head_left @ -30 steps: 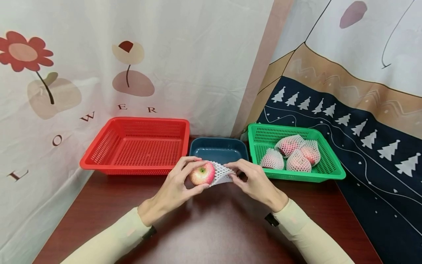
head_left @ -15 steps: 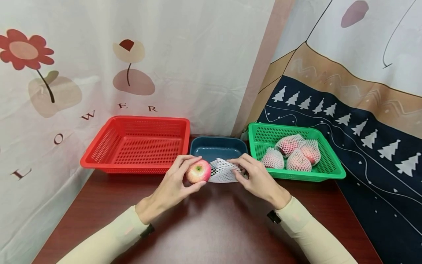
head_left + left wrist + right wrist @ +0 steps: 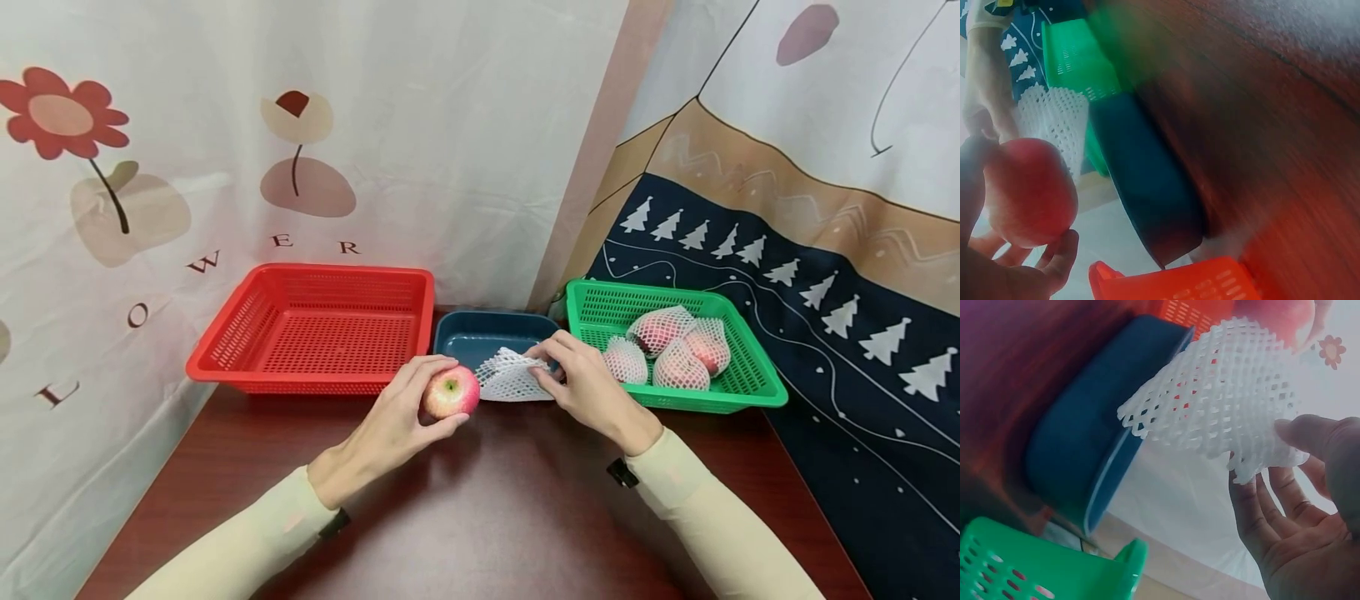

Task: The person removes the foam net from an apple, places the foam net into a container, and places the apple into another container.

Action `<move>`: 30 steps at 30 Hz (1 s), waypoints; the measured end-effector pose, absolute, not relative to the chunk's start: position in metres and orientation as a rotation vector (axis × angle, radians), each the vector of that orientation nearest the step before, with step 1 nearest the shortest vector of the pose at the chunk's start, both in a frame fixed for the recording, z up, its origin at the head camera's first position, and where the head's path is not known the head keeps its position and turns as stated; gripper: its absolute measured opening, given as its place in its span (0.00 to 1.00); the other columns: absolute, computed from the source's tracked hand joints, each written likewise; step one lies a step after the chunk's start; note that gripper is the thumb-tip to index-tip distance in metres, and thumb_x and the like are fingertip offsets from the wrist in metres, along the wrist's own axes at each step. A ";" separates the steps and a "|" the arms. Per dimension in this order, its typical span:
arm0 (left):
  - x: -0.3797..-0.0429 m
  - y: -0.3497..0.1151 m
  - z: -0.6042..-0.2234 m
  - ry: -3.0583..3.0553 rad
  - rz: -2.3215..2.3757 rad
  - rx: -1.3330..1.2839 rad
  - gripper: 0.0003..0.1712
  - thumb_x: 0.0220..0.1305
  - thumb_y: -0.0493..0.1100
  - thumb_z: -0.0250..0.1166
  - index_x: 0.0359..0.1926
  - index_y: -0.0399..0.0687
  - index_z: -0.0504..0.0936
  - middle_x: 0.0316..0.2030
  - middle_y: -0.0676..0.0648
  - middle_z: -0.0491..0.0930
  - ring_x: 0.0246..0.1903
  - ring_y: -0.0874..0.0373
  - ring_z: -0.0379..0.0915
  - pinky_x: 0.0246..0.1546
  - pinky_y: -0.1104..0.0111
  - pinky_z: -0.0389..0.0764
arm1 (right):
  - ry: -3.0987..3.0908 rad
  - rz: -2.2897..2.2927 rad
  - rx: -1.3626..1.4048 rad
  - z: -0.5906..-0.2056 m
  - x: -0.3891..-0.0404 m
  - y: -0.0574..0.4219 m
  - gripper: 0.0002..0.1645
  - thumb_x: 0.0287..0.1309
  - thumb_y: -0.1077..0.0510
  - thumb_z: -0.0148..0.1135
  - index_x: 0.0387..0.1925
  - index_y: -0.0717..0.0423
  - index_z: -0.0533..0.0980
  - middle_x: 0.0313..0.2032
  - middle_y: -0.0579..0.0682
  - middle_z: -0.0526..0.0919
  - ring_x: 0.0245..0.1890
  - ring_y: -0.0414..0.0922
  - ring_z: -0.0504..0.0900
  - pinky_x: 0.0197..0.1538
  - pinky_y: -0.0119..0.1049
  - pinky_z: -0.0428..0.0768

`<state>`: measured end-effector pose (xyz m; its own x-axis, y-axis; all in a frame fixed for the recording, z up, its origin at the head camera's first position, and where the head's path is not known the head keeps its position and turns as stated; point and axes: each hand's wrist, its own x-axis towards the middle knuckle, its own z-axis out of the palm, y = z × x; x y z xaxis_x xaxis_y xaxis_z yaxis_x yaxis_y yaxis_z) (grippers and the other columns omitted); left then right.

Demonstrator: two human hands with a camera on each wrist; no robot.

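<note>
A bare red and yellow apple (image 3: 452,392) is gripped by my left hand (image 3: 397,425), thumb below and fingers over its top. In the left wrist view the apple (image 3: 1032,190) shows its smooth red side. Just to the right, my right hand (image 3: 592,387) pinches a white foam net sleeve (image 3: 513,377) between thumb and fingers. The right wrist view shows this foam net sleeve (image 3: 1222,387) hanging loose and apart from the apple. Both hands are in front of a dark blue tray (image 3: 491,332).
To the left stands a red plastic basket (image 3: 307,385) with nothing visible inside. On the right a green basket (image 3: 675,400) holds several apples (image 3: 680,364) in foam nets. All rest on a dark red wooden table (image 3: 480,517), with printed cloth (image 3: 465,150) hanging behind.
The foam net sleeve has come off the apple. My right hand has drawn it right and then up toward the blue tray; my left hand with the apple has shifted slightly left.
</note>
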<state>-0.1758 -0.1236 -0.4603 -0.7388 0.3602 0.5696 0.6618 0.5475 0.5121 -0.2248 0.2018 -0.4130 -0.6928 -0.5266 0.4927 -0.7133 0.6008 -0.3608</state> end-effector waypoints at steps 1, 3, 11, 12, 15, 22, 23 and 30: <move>-0.176 -0.124 -0.460 -2.397 -1.015 -0.844 0.45 0.62 0.48 0.91 0.75 0.44 0.81 0.71 0.44 0.82 0.70 0.49 0.82 0.66 0.51 0.93 | -2.495 0.776 0.998 -0.411 -0.226 0.201 0.13 0.72 0.64 0.81 0.55 0.56 0.90 0.46 0.52 0.88 0.41 0.49 0.86 0.43 0.42 0.93; -0.176 -0.124 -0.460 -2.413 -0.969 -0.870 0.44 0.63 0.48 0.91 0.75 0.44 0.80 0.71 0.43 0.82 0.70 0.48 0.81 0.64 0.52 0.94 | -2.494 0.770 0.991 -0.407 -0.230 0.200 0.12 0.72 0.65 0.81 0.54 0.56 0.90 0.46 0.53 0.88 0.42 0.51 0.87 0.44 0.43 0.94; -0.180 -0.125 -0.462 -2.412 -0.809 -0.988 0.41 0.67 0.49 0.88 0.78 0.56 0.83 0.73 0.40 0.79 0.70 0.46 0.80 0.61 0.53 0.96 | -2.502 0.744 0.937 -0.394 -0.244 0.192 0.10 0.74 0.65 0.79 0.53 0.58 0.90 0.47 0.56 0.89 0.46 0.54 0.90 0.47 0.49 0.96; -0.180 -0.125 -0.462 -2.409 -0.800 -1.000 0.41 0.68 0.49 0.88 0.78 0.57 0.83 0.73 0.39 0.79 0.70 0.46 0.80 0.61 0.53 0.96 | -2.507 0.734 0.928 -0.392 -0.246 0.191 0.09 0.74 0.65 0.78 0.52 0.58 0.90 0.47 0.56 0.89 0.46 0.54 0.91 0.48 0.49 0.96; -0.180 -0.126 -0.462 -2.411 -0.780 -1.022 0.40 0.69 0.50 0.87 0.78 0.60 0.83 0.73 0.38 0.78 0.70 0.46 0.80 0.64 0.51 0.95 | -2.542 0.692 0.902 -0.388 -0.253 0.187 0.09 0.75 0.63 0.78 0.52 0.56 0.89 0.48 0.56 0.92 0.45 0.53 0.92 0.51 0.49 0.95; -0.179 -0.126 -0.460 -2.438 -0.746 -1.048 0.39 0.71 0.49 0.86 0.79 0.58 0.83 0.76 0.37 0.77 0.73 0.43 0.77 0.66 0.51 0.94 | -2.668 0.575 0.843 -0.383 -0.269 0.174 0.08 0.79 0.59 0.75 0.55 0.52 0.87 0.43 0.52 0.96 0.34 0.46 0.85 0.40 0.44 0.90; -0.180 -0.126 -0.459 -2.440 -0.741 -1.052 0.40 0.71 0.50 0.86 0.79 0.58 0.82 0.77 0.37 0.77 0.74 0.42 0.77 0.66 0.50 0.94 | -2.682 0.555 0.834 -0.383 -0.272 0.172 0.09 0.79 0.59 0.75 0.55 0.52 0.86 0.43 0.52 0.96 0.34 0.46 0.86 0.40 0.44 0.91; -0.179 -0.124 -0.462 -2.408 -0.689 -1.102 0.38 0.72 0.49 0.85 0.79 0.59 0.82 0.79 0.38 0.76 0.73 0.40 0.78 0.67 0.50 0.93 | -2.775 0.417 0.809 -0.385 -0.292 0.156 0.10 0.79 0.59 0.75 0.55 0.51 0.84 0.48 0.54 0.96 0.40 0.50 0.93 0.43 0.49 0.95</move>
<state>-0.1786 -0.1239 -0.4621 -0.6080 0.5806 0.5415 0.7792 0.5672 0.2667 -0.2920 0.1562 -0.3848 -0.8241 -0.4887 0.2865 -0.5513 0.8082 -0.2070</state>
